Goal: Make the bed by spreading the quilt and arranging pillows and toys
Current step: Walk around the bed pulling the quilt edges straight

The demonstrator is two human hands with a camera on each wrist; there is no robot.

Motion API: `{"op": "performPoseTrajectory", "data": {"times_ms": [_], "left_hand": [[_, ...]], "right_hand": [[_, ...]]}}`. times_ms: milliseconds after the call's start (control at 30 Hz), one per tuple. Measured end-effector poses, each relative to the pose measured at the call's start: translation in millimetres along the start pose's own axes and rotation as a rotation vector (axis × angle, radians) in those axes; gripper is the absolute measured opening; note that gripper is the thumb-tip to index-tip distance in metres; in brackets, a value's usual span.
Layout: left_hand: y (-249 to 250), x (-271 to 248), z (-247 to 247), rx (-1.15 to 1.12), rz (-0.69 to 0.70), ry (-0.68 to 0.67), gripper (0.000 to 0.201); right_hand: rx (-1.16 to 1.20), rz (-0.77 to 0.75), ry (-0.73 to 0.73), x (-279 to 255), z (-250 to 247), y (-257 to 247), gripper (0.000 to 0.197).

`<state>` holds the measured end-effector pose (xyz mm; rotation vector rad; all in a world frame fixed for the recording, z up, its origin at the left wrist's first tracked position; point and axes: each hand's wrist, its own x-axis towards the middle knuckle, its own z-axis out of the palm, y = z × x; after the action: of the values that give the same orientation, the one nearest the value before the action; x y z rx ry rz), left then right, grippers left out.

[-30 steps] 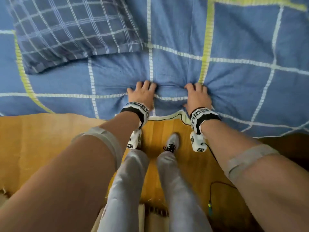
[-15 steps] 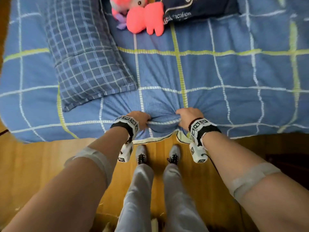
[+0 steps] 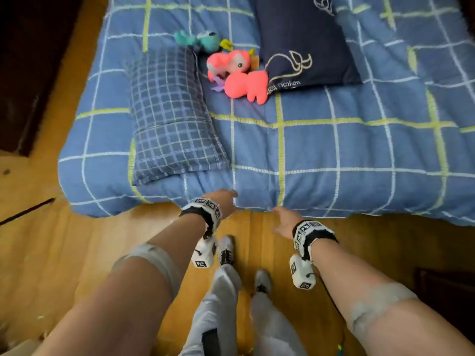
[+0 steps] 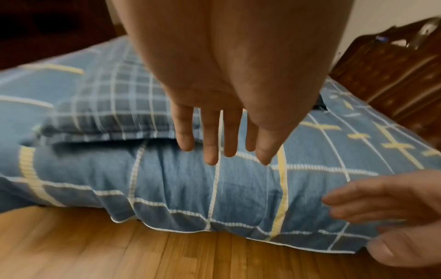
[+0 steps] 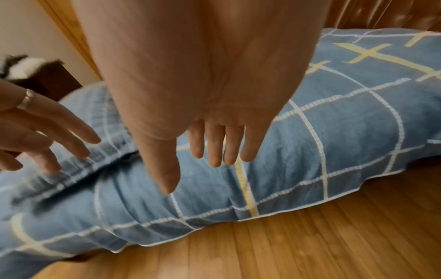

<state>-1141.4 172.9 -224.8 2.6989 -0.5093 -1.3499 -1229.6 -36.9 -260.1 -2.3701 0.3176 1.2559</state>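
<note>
A blue quilt (image 3: 334, 150) with white and yellow grid lines lies spread over the bed, its near edge hanging toward the floor. On it rest a blue checked pillow (image 3: 169, 116), a navy whale pillow (image 3: 300, 39), a pink plush toy (image 3: 239, 73) and a teal plush toy (image 3: 203, 39). My left hand (image 3: 226, 199) hovers at the quilt's near edge with straight fingers (image 4: 211, 147), holding nothing. My right hand (image 3: 285, 219) is just off the edge, fingers (image 5: 216, 151) spread and empty.
Wooden floor (image 3: 64, 253) runs along the near side of the bed, where my legs and shoes (image 3: 226, 249) stand. Dark wooden furniture (image 3: 30, 73) sits at the far left. A dark carved headboard (image 4: 393, 79) rises at the right in the left wrist view.
Both hands have let go of the bunched quilt edge and pulled back toward me. The view has risen, showing the toys and navy pillow.
</note>
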Motion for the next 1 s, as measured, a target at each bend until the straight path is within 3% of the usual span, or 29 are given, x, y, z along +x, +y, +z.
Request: {"op": "performPoseTrajectory", "data": {"times_ms": [233,467,600,833,1000], "left_hand": [[-23.7,-113.4,-62.0,-0.079,-0.146,0.129,0.046],[-104.1,-219.4,-124.0,-0.197,-0.279,0.338,0.041],[-177.2,-262.8,-140.9,-0.279,-0.301,0.444,0.039],[-350.6,-322.8,-138.4,-0.468,-0.225,0.627,0.035],[-496.2,-351.8,-136.0,-0.490,-0.280,0.612,0.034]], "right_hand": [[0.018,-0.198,0.119,-64.6,-71.4,-90.0,0.066],[-0.060,-0.444,0.203,-104.2,-121.0,-228.3,0.068],[-0.164,-0.541,0.267,-118.2,-123.7,-317.0,0.065],[-0.206,-0.600,0.221,-110.1,-79.1,-496.6,0.058],[-0.212,-0.568,0.215,-91.1,-30.0,-629.0,0.059]]}}
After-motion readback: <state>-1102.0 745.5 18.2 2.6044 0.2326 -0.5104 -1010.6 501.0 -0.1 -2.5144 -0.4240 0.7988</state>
